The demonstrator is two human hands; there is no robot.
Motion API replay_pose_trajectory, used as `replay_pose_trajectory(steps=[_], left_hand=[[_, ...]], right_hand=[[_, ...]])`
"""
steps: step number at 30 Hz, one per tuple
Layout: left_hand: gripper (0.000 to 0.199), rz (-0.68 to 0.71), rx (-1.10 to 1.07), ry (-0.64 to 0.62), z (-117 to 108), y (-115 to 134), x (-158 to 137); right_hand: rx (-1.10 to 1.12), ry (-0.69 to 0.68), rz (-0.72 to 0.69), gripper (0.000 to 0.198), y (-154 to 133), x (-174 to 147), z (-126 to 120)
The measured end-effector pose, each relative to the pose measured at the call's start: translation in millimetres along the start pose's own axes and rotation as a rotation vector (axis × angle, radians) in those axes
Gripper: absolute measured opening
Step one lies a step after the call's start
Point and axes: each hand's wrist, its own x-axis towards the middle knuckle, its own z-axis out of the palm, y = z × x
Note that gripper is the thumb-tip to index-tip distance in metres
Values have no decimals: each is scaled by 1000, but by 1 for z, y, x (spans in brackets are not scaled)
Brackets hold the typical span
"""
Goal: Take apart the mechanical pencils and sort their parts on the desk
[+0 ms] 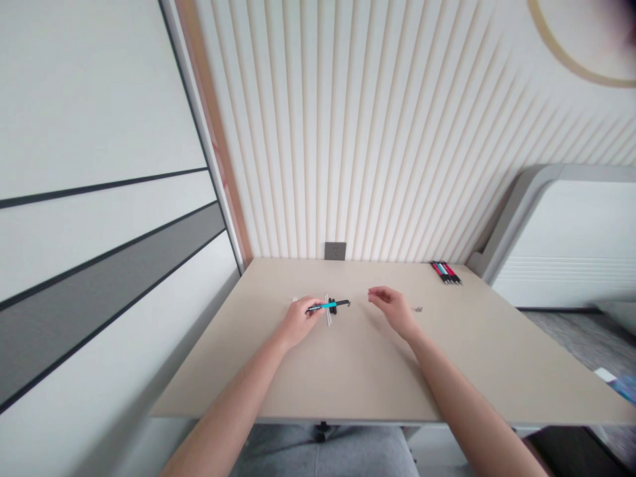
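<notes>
A person sits at a pale table (368, 371), both forearms reaching in from the near edge. The left hand (299, 322) grips a teal-and-black pen (330, 305), fingers closed around its left part; the pen lies almost level, its black end pointing right, above the left-middle of the table. Just below and behind it are thin white rods (328, 318) and, close to their right, some short black pieces (333, 309).

The right hand (391, 310) hangs to the right of the pen, well apart from it, with its fingers bent and the thumb near them; from where I stand I can't tell whether the fingertips pinch anything tiny. A few small bits (419, 309) lie on the table just to the right of that hand.

In the far right corner, a row of pens (446, 273) lies side by side, red, black, white and teal among them. Beyond the far edge, a dark socket (335, 250) sits low on the ribbed wall (338, 132), and a grey-and-white headboard (566, 225) stands to the right.
</notes>
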Motion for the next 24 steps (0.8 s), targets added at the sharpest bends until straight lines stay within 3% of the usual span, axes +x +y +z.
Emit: replay_pose_trajectory(steps=[5,24], left_hand=[[23,13,-41,-20,0,4,0],[23,8,-100,-70,1,8,-1]], right_hand=[[178,-99,33,41,-3,-8,24],[247,-269,-7,39,-3,-13,29]])
